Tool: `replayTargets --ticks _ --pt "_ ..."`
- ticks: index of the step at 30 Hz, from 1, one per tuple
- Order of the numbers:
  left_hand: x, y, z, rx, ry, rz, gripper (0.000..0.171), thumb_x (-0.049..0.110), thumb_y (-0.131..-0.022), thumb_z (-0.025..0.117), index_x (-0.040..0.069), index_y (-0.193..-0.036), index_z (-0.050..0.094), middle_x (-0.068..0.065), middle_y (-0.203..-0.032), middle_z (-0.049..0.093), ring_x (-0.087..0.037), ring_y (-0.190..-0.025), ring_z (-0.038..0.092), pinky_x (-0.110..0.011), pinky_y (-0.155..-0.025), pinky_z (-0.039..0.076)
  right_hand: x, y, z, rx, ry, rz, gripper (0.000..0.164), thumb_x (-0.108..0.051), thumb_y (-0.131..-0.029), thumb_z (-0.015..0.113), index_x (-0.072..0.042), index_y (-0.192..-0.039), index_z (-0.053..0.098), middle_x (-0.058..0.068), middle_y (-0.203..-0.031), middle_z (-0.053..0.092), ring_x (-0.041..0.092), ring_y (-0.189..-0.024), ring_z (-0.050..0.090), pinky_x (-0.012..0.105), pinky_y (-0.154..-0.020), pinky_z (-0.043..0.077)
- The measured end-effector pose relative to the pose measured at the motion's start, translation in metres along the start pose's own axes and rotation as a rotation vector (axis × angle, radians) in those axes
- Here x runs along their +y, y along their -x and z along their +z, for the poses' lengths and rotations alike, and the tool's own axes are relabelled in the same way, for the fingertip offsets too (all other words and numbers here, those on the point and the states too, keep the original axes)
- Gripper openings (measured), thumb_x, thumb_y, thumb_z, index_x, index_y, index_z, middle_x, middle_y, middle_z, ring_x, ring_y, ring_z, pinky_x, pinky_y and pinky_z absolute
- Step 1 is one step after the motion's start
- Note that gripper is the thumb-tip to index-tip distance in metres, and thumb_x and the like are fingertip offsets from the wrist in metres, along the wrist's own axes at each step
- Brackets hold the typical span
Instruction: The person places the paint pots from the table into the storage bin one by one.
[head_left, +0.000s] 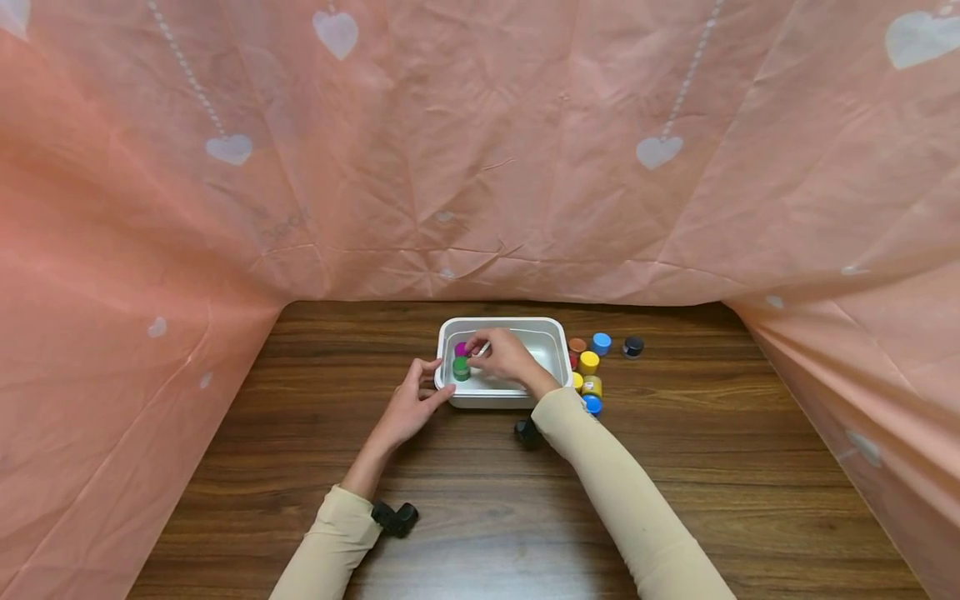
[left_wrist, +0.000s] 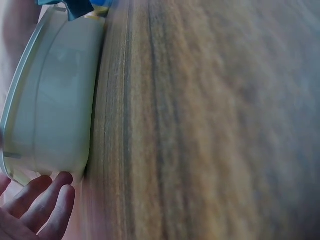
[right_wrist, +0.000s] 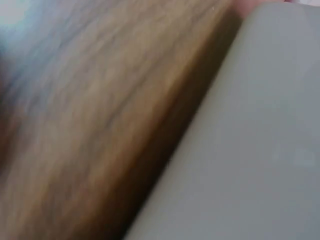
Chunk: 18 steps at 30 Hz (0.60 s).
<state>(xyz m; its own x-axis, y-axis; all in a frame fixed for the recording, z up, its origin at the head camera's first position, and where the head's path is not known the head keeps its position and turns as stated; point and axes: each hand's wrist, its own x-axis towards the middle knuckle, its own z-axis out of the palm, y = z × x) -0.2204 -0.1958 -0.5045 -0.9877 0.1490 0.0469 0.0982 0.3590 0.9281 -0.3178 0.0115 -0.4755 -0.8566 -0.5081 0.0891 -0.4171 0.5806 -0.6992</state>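
A white plastic tub (head_left: 498, 402) stands on the table in the head view. My left hand (head_left: 409, 405) holds its near left corner, thumb at the front rim and bent fingers along the left end. In the left wrist view those fingers (left_wrist: 42, 205) touch the end wall. My right hand (head_left: 504, 358) reaches inside the tub, its fingers curled round a small whitish thing (head_left: 484, 349) that they mostly hide. Beside these fingertips, at the tub's left end, are a green paint pot (head_left: 461, 369) and a purple one (head_left: 461, 349). The right wrist view shows only the tub's outer wall (right_wrist: 250, 140), blurred.
Several small pots cluster at the tub's right side, among them a brown pot (head_left: 577, 345), a light blue pot (head_left: 602, 343) and a yellow pot (head_left: 588, 362). A black pot (head_left: 633, 347) stands farther right. A pink curtain (head_left: 480, 167) encloses the wooden table (head_left: 480, 500).
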Motion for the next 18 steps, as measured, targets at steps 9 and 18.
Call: replayTargets --ticks 9,18 --pt "0.000 0.002 -0.001 -0.012 -0.031 0.008 0.042 0.027 -0.101 0.070 0.006 -0.129 0.048 -0.014 -0.158 0.049 -0.035 -0.112 0.070 -0.046 -0.094 0.057 -0.001 0.025 -0.034 0.045 0.048 -0.063 0.018 -0.009 -0.092 0.077 0.000 -0.108 0.076 0.010 -0.096 0.073 0.023 -0.082 0.067 0.033 -0.078 0.055" --pt "0.000 0.001 0.003 0.005 -0.033 0.016 0.043 0.028 -0.100 0.072 0.006 -0.130 0.049 -0.015 -0.156 0.051 -0.035 -0.111 0.070 -0.047 -0.094 0.057 0.017 0.053 -0.066 0.119 0.021 -0.035 0.013 -0.011 -0.096 0.074 -0.006 -0.108 0.076 0.009 -0.101 0.074 0.025 -0.087 0.070 0.039 -0.083 0.057"
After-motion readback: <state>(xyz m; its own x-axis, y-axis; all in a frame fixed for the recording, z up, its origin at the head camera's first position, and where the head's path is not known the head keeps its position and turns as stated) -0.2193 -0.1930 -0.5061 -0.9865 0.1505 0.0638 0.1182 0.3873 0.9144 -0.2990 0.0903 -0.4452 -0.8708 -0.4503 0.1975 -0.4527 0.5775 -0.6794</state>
